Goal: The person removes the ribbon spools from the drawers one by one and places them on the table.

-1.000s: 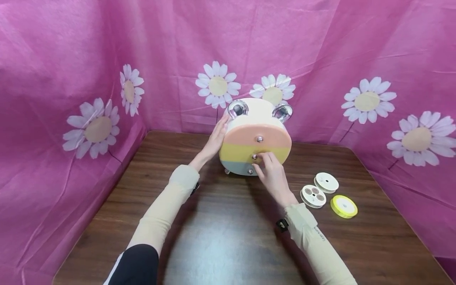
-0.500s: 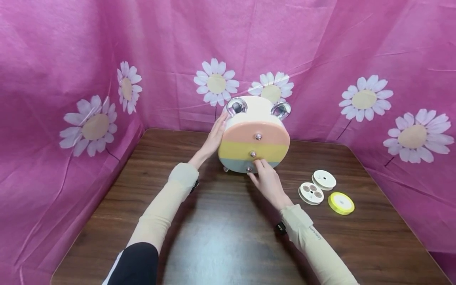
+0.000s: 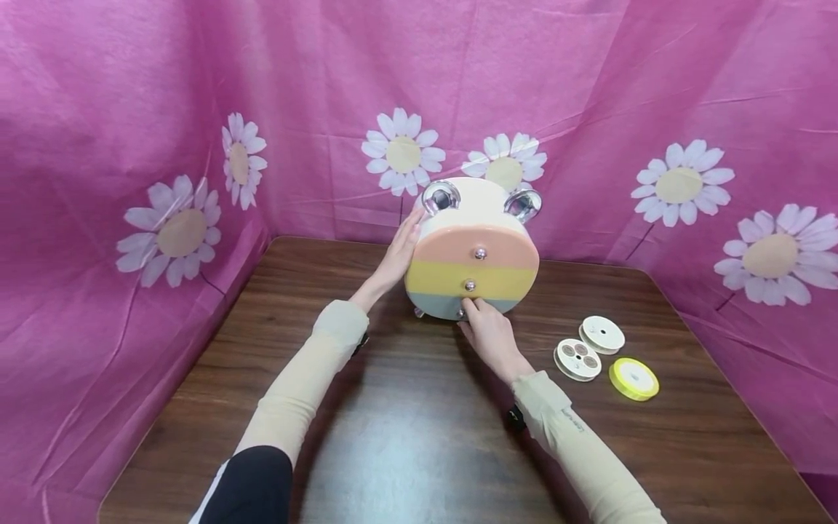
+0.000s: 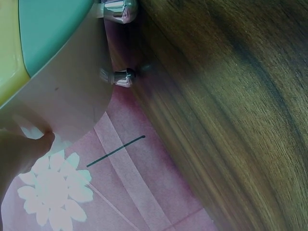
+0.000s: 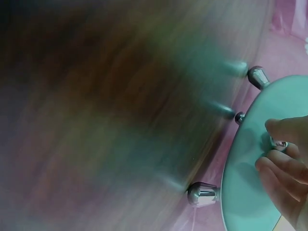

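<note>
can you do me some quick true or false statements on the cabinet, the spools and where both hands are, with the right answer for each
1. The right grip is around the knob of the teal drawer. True.
2. The left grip is raised clear of the round cabinet. False: it rests against the cabinet's left side.
3. Two white spools and a yellow ribbon spool lie on the table. True.
4. The teal drawer is the top one. False: it is the bottom one, under the yellow drawer.
5. Two chrome ornaments stick up from the cabinet. True.
6. The spools lie left of the cabinet. False: they lie to its right.
</note>
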`<state>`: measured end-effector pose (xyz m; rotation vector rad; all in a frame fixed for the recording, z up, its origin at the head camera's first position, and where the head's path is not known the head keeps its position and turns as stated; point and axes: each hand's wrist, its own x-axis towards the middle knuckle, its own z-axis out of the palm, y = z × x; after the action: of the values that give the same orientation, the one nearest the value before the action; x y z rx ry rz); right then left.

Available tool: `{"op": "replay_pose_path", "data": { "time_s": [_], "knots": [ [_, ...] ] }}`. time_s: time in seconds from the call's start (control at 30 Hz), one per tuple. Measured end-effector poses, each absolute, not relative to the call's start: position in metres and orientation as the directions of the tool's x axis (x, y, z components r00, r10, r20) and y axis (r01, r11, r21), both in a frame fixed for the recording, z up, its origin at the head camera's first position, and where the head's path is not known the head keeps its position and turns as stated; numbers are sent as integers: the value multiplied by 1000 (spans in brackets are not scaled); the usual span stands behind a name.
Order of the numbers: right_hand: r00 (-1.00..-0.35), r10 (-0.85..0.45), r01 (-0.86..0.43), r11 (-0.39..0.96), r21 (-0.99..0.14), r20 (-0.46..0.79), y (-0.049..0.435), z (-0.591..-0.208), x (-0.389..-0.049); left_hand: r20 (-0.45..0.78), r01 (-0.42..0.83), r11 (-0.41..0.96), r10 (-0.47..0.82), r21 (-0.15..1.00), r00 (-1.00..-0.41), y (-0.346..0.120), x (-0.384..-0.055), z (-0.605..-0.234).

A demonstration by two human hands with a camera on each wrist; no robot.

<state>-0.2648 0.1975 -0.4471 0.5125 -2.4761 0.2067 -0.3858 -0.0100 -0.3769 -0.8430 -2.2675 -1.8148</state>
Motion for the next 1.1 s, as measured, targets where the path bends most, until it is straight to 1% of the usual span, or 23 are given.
{"op": "replay_pose_path", "data": {
  "time_s": [0.13, 0.27, 0.43, 0.57, 0.97, 1.1],
  "knots": [
    [-722, -324, -380, 924, 41, 611, 194, -448, -267, 420, 485, 113, 355, 867, -835, -10, -384, -376],
    [-681, -330, -361, 928, 92, 654, 192, -449, -270, 435, 492, 83, 359, 866, -826, -9, -385, -376],
    [-641, -330, -316, 936, 153, 692, 189, -450, -273, 443, 503, 103, 346, 858, -827, -8, -385, -375],
    [-637, -332, -289, 940, 184, 695, 187, -451, -274, 448, 510, 119, 339, 852, -827, -8, -384, -375],
    [-640, -335, -272, 941, 204, 692, 182, -452, -274, 468, 530, 108, 343, 841, -814, -9, -384, -377],
    [-625, -337, -263, 940, 216, 704, 181, -453, -274, 469, 528, 99, 345, 843, -813, -9, -384, -378]
  ]
}}
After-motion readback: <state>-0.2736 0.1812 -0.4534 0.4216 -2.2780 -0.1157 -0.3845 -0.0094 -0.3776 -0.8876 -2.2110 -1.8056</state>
